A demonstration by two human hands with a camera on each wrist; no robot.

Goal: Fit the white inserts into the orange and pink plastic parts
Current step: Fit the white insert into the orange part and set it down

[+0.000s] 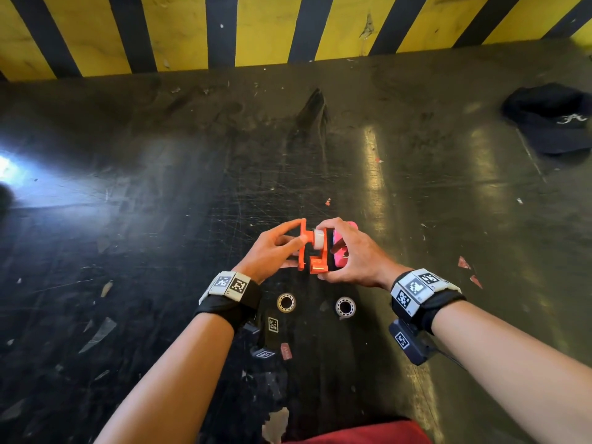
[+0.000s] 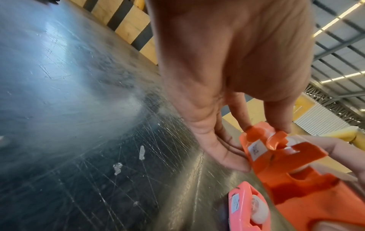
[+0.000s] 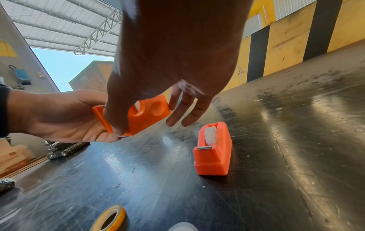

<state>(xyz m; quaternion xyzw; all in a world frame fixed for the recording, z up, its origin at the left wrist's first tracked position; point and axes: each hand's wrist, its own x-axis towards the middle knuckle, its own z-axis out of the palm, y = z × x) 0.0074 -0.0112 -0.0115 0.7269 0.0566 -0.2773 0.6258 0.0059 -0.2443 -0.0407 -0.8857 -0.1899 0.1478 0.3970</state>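
Both hands hold the orange part point(image 1: 317, 261) just above the black table point(image 1: 160, 219). A white insert point(image 1: 318, 239) sits between its two side walls. My left hand point(image 1: 298, 241) grips it from the left, thumb beside the insert. From the right, my right hand point(image 1: 325, 251) pinches it between the thumb below and the fingers above. The right wrist view shows the orange part point(image 3: 146, 118) between both hands. The pink part point(image 1: 340, 257) stands on the table behind my right hand, and in the right wrist view the pink part point(image 3: 215, 159) has a white insert point(image 3: 210, 137) seated in it.
Two tape rolls point(image 1: 286, 302) point(image 1: 345, 306) lie on the table near my wrists. A black cap point(image 1: 551, 120) lies at the far right. A yellow and black striped wall point(image 1: 256, 27) closes off the table's far edge. Small scraps dot the scratched surface.
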